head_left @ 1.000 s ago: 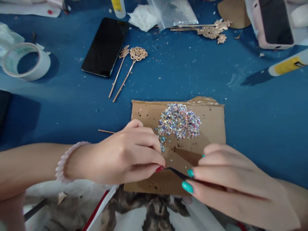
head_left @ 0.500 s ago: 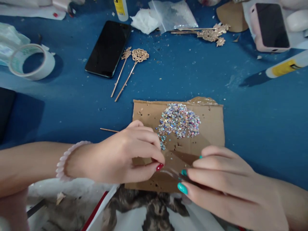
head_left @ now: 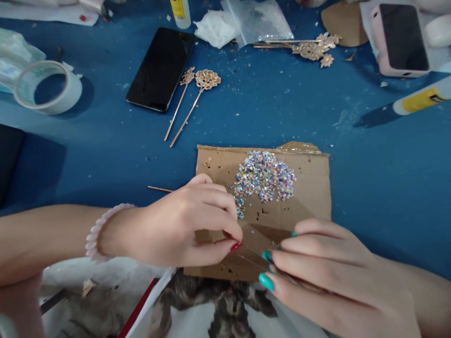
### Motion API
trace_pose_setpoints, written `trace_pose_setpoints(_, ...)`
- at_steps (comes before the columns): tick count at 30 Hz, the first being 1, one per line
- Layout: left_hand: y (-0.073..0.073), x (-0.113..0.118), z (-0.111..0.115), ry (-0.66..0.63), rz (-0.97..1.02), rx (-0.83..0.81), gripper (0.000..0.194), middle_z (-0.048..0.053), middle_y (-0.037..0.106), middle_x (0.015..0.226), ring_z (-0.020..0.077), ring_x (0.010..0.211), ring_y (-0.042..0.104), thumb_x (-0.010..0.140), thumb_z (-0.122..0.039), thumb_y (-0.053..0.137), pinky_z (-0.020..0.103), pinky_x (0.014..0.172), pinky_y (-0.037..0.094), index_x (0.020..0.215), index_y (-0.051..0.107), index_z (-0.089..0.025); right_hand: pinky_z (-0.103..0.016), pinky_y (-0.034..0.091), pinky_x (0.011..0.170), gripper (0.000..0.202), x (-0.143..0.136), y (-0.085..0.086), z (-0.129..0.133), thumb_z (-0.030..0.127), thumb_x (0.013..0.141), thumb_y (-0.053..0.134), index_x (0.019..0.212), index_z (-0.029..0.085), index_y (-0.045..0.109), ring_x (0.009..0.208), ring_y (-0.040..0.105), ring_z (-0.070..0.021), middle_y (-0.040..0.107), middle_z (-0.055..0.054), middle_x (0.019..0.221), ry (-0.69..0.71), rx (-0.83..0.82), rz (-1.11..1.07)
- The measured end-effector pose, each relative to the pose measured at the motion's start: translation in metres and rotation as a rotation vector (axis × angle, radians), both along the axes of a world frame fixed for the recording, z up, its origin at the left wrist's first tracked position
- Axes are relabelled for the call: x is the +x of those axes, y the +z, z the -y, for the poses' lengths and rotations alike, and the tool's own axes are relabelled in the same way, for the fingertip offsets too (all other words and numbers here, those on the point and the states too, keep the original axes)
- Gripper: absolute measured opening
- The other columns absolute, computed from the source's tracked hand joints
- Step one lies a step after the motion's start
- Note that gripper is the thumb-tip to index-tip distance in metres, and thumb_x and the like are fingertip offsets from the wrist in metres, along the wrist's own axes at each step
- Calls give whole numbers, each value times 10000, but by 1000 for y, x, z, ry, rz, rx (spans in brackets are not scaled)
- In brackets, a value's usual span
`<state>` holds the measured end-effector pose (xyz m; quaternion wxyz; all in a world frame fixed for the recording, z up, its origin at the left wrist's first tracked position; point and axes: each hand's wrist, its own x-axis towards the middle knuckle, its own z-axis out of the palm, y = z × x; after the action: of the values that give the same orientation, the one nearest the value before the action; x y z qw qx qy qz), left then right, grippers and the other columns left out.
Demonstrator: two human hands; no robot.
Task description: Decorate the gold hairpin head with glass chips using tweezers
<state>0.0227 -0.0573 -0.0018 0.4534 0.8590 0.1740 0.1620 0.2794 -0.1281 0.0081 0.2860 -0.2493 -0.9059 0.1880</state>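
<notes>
My left hand (head_left: 190,225), wearing a pale pink bead bracelet, reaches over the cardboard piece (head_left: 312,188) from the left. Its thumb and forefinger are pinched together at the tips of the tweezers (head_left: 287,277); what lies between them is too small to make out. The tweezers are in my right hand (head_left: 338,267), its fingers closed along the metal legs. Beneath my left hand runs a thin gold hairpin stick (head_left: 160,189), its middle covered. Turquoise chips (head_left: 240,208) show just past my left fingers. A heap of multicoloured chips (head_left: 264,176) lies on the cardboard.
Two gold hairpins (head_left: 207,80) lie beside a black phone (head_left: 160,70). A tape roll (head_left: 47,89) is at left. At the back are a plastic bag (head_left: 260,21) and more gold hairpins (head_left: 312,49). A glue bottle (head_left: 421,98) lies at right.
The tweezers' legs now show apart near my left fingertips, where they were blurred before. My right hand has shifted very slightly; my left hand keeps its pinch. The whole view has moved slightly.
</notes>
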Motion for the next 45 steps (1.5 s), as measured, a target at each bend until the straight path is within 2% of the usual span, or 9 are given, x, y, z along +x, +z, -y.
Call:
trace_pose_setpoints(2, 0, 0, 1, 3, -3, 7, 102, -52, 685, 829, 89, 778, 608, 920, -118, 627, 304, 780, 338, 908, 629, -219, -327, 548, 748, 205, 0, -6, 1, 132, 998, 545, 980, 190, 741, 850, 688, -112, 776, 17, 934, 18, 20, -8)
trace_pose_setpoints(3, 0, 0, 1, 3, -6, 6, 103, -50, 684, 831, 92, 777, 607, 916, -114, 621, 305, 779, 335, 906, 628, -217, -331, 532, 722, 232, 1, -10, 2, 124, 1002, 519, 962, 188, 739, 832, 677, -111, 766, 16, 920, -26, 61, -102)
trace_pose_setpoints(5, -1, 0, 1, 1, -9, 0, 105, -46, 682, 839, 95, 776, 605, 910, -110, 609, 305, 777, 331, 902, 625, -214, -342, 522, 722, 221, 1, -17, 4, 130, 998, 521, 998, 177, 737, 850, 669, -120, 754, 4, 962, -34, 79, -139)
trace_pose_setpoints(9, 0, 0, 2, 13, -4, -15, 113, -45, 676, 848, 92, 774, 605, 899, -98, 598, 300, 779, 331, 892, 620, -208, -346, 524, 733, 219, 3, -23, 6, 116, 984, 526, 1026, 166, 735, 867, 667, -131, 746, -9, 986, -18, 86, -131)
trace_pose_setpoints(16, 1, 0, 2, 10, -9, -20, 131, -48, 672, 871, 85, 800, 604, 903, -81, 582, 291, 795, 334, 915, 614, -208, -335, 527, 715, 240, 3, -21, 3, 121, 989, 508, 976, 179, 740, 849, 665, -129, 747, -5, 959, -28, 107, -137)
trace_pose_setpoints(26, 1, 0, 1, -4, -4, -27, 115, -45, 667, 865, 88, 792, 603, 919, -96, 581, 296, 793, 336, 904, 612, -206, -352, 532, 723, 222, 2, -23, 3, 131, 971, 523, 1002, 165, 740, 862, 666, -142, 745, -21, 973, -2, 106, -135)
trace_pose_setpoints(37, -1, 0, 4, 22, -9, -1, 124, -66, 578, 774, 84, 738, 542, 869, -77, 561, 305, 757, 325, 843, 559, -198, -333, 549, 709, 254, 2, -22, 3, 120, 994, 490, 1005, 167, 739, 853, 671, -136, 745, -23, 967, -3, 108, -118)
trace_pose_setpoints(45, -4, -1, 4, 38, 5, 17, 136, -69, 577, 763, 82, 737, 535, 847, -64, 572, 309, 750, 315, 835, 555, -198, -327, 554, 711, 268, 5, -21, 3, 99, 995, 469, 1031, 154, 729, 889, 674, -143, 738, -36, 1001, 15, 88, -110)
